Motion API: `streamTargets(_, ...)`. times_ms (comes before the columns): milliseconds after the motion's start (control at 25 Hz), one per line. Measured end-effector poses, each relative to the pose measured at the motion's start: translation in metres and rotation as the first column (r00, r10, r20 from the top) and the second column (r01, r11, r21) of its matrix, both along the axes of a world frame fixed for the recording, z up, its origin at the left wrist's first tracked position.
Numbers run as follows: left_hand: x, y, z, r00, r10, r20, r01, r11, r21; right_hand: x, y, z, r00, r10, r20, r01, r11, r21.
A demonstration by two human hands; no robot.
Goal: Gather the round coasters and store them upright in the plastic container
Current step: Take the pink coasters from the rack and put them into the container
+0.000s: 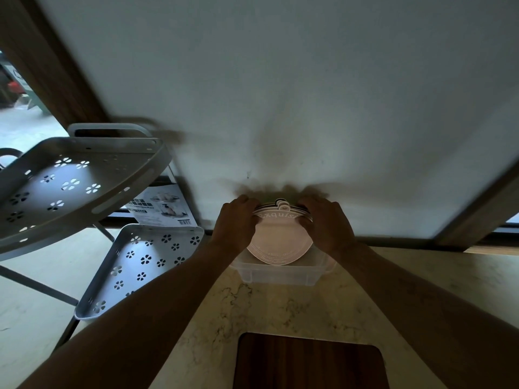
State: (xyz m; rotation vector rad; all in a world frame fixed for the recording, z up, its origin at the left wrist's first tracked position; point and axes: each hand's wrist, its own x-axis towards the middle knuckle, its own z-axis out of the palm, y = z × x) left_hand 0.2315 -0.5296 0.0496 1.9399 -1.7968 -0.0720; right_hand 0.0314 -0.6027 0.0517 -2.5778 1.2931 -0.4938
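I see the coasters [280,237] upright, faces toward me, in the container [280,273]; my left hand [234,223] and right hand [327,224] grip their edges

Marble counter [280,318] — bearing clear plastic container [280,273] (far edge), wooden board [309,363].

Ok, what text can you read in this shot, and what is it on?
"Exquis...": raised letters along the top of the front coaster; the right hand hides the end.
Small lettering along that coaster's lower rim: too blurred to read.
Printed box behind the rack: text and barcode too small to read.
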Motion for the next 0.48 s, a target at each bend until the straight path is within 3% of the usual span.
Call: streamTargets(480, 0.0, 0.002, 0.012, 0.999, -0.031, 0.043, 0.032, 0.999, -0.005, -0.002, 0.004, 0.016, 1.0, 0.011, 0.014, -0.01, 1.0, -0.01)
